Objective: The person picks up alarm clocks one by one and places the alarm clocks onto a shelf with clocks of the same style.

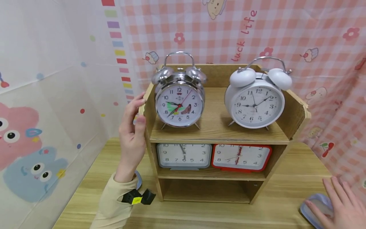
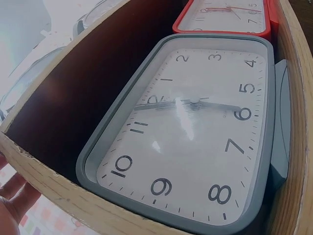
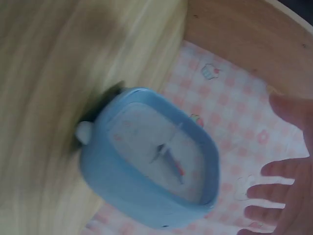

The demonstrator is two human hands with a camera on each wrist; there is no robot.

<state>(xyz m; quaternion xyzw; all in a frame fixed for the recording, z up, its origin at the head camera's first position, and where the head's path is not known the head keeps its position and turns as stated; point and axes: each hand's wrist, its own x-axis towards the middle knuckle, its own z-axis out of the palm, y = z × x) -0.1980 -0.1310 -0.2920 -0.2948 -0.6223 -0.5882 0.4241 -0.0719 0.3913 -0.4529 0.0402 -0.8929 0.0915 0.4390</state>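
My left hand (image 1: 132,133) is at the left side panel of a small wooden shelf (image 1: 218,140), its fingertips and thumb at the panel's edge. In the left wrist view, its fingers (image 2: 22,200) show outside that panel. On the top board stand a silver twin-bell alarm clock (image 1: 180,105) and a white one (image 1: 255,106). The middle level holds a grey-framed clock (image 1: 184,156) and a red-framed clock (image 1: 241,157). My right hand (image 1: 344,205) spreads its fingers beside a light-blue clock (image 3: 151,156) on the table at the right.
A rounded blue thing (image 1: 138,180) peeks out behind my left wrist on the wood-grain table (image 1: 223,218). A pink checked cloth (image 1: 286,28) hangs behind the shelf. To the left is a white sheet (image 1: 63,79) with cartoon figures.
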